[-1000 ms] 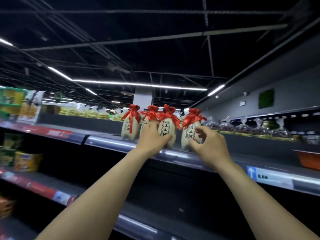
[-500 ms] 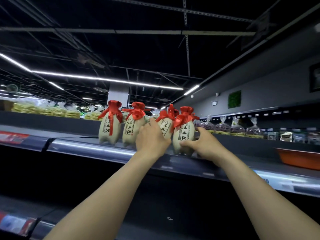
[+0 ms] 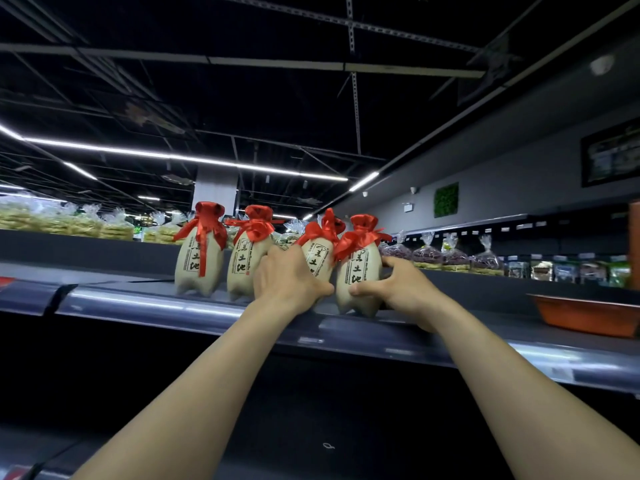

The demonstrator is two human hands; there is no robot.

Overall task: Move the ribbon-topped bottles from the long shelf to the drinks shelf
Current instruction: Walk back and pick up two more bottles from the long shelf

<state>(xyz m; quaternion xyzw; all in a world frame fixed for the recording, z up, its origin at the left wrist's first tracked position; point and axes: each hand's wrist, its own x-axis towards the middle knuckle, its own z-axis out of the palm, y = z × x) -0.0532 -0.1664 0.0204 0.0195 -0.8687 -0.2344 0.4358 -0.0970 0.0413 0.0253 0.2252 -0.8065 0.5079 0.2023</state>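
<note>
My right hand [image 3: 398,289] has slid lower and now wraps the upright cream ceramic bottle with red ribbon [image 3: 358,271] on the long grey shelf [image 3: 381,332], while my left hand [image 3: 289,284] cups the tilted neighbour bottle [image 3: 317,254] beside it.

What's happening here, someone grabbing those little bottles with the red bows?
Yes. A person is reaching up to a long store shelf where four cream bottles with red ribbon tops stand in a row. The left hand is wrapped around the third bottle from the left, and the right hand grips the rightmost bottle. The two bottles at the left stand untouched. Whether the gripped ones have left the shelf yet is hard to tell.
</note>
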